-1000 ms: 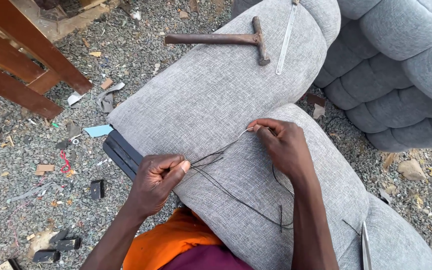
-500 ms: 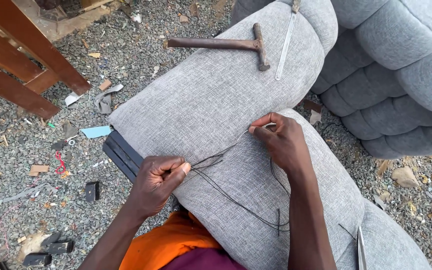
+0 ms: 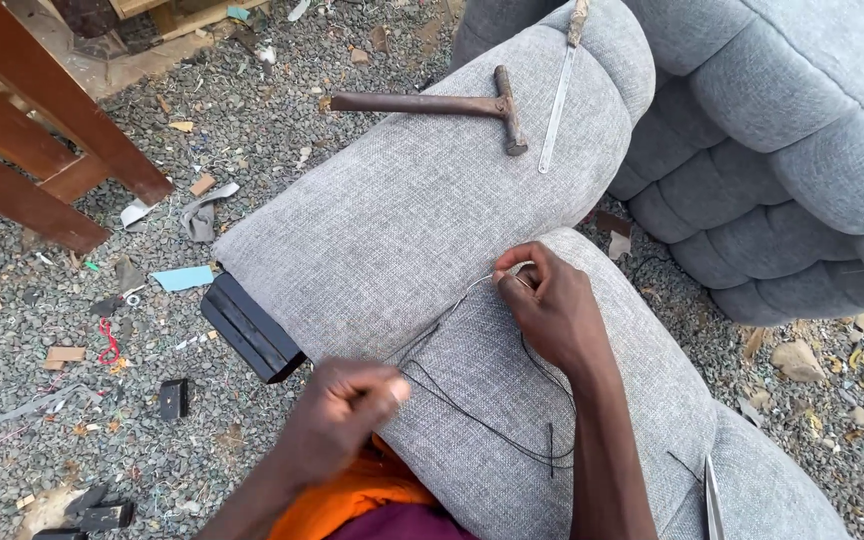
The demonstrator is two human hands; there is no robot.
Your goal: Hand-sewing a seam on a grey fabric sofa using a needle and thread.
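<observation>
Left hand (image 3: 344,418), near, slightly blurred: fingers pinched shut on black thread (image 3: 472,420). Thread thin, limp, light; likely slips through loose pinch, so hold close to fingertips or wrap round finger. Loops lie slack on grey upholstered sofa arm (image 3: 422,220), soft woven fabric. Right hand (image 3: 550,305): fingertips closed on needle (image 3: 482,283) at seam, stiff, thin, sharp; grip at shank. Far: hammer (image 3: 432,104), metal ruler (image 3: 558,100) resting on sofa arm.
</observation>
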